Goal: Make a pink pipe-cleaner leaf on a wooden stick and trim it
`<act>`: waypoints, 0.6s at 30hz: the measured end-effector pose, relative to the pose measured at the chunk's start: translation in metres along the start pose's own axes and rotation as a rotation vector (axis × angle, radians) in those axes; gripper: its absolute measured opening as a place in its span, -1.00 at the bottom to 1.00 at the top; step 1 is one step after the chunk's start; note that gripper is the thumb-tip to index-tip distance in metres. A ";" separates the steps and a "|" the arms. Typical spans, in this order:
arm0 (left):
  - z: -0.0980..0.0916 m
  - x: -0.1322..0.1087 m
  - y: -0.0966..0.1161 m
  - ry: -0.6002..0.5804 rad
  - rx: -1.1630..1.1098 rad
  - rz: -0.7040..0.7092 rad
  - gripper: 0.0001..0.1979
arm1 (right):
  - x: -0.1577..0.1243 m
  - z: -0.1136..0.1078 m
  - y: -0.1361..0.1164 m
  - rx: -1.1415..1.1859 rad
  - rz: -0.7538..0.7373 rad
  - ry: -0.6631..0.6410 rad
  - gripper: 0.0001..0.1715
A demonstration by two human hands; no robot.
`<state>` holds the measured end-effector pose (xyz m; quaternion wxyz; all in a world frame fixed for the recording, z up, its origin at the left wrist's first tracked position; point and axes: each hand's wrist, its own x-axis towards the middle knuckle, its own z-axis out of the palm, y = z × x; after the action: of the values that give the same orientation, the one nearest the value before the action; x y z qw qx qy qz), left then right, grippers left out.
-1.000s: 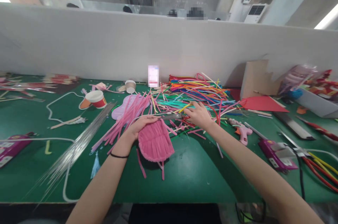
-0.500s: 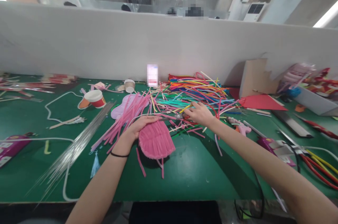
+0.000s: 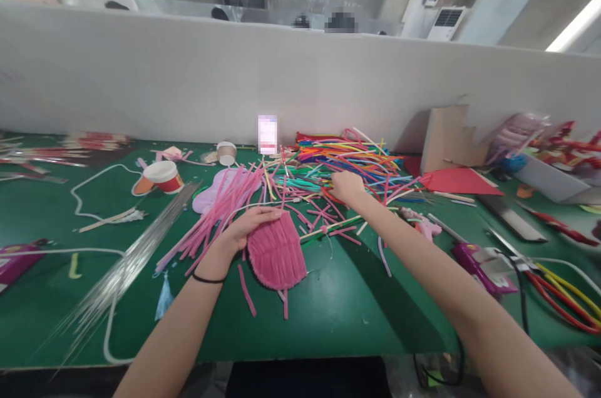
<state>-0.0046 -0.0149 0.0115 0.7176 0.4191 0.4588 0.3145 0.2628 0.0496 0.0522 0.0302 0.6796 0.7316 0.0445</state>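
Note:
A ribbed pink fuzzy piece [image 3: 277, 251] with a rounded lower end hangs from my left hand [image 3: 251, 223], whose fingers pinch its top edge. A short pink stem shows below it. My right hand [image 3: 347, 188] is closed over the front of the heap of coloured pipe cleaners [image 3: 323, 157]; its fingertips are hidden, with bits of orange and yellow showing beside them. Loose pink pipe cleaners [image 3: 220, 210] lie left of my left hand, partly over a lilac tray [image 3: 204, 199].
Left: a paper cup [image 3: 164, 176], thin metal wires [image 3: 136, 254], a white cable. Right: a pink glue gun [image 3: 425, 226], a purple pack [image 3: 483, 270], large scissors [image 3: 521, 257], red sheet [image 3: 462, 181], cardboard [image 3: 444, 138]. A phone [image 3: 267, 135] stands by the partition [image 3: 188, 79].
My right hand has moved up and away from the pink piece, to the coloured heap. The scissors blades seen under it before no longer show. The pink piece has tilted slightly.

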 end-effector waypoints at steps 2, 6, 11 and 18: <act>0.001 0.000 0.000 -0.007 0.017 0.007 -0.73 | 0.006 0.001 -0.005 0.022 -0.029 -0.118 -0.21; 0.002 0.001 -0.001 -0.017 0.053 0.036 -0.73 | 0.009 0.001 -0.012 0.106 -0.201 -0.245 -0.35; 0.003 0.001 -0.001 -0.057 0.127 0.066 -0.69 | 0.002 -0.017 -0.017 0.271 -0.241 -0.141 -0.80; 0.006 0.000 -0.001 -0.027 0.206 0.142 -0.80 | -0.030 -0.024 -0.035 0.840 -0.617 -0.466 -0.67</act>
<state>0.0006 -0.0171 0.0116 0.6528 0.5262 0.4483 0.3099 0.2277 0.0162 0.0717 -0.0703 0.3798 0.8252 -0.4122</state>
